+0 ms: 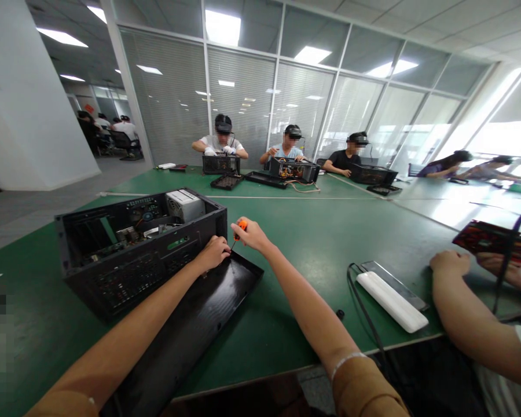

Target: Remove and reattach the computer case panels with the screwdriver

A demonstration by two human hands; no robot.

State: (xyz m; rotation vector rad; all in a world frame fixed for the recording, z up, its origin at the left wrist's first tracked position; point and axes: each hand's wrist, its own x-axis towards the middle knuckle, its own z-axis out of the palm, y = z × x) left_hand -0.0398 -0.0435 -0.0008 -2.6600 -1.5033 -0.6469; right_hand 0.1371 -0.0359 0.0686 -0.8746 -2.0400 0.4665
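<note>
A black computer case (130, 281) lies on its side on the green table, its upper side uncovered. Inside it, a silver power supply (185, 204) sits near the far right corner. My right hand (254, 234) is closed around the orange handle of a screwdriver (239, 229), whose thin shaft points down at the case's lower right corner. Beside that tip, my left hand (215, 253) has its fingers bent together; whatever they pinch is hidden. Under my left forearm rests a black side panel (226, 289), partly covered by the arm.
To the right lie a white power strip (393, 301), a dark flat phone-like object (391, 284) and a small black cap-like piece (340, 314). A neighbour's arm (469, 307) and red-and-black part (497, 240) are at far right. Across the table, people handle other cases (295, 169).
</note>
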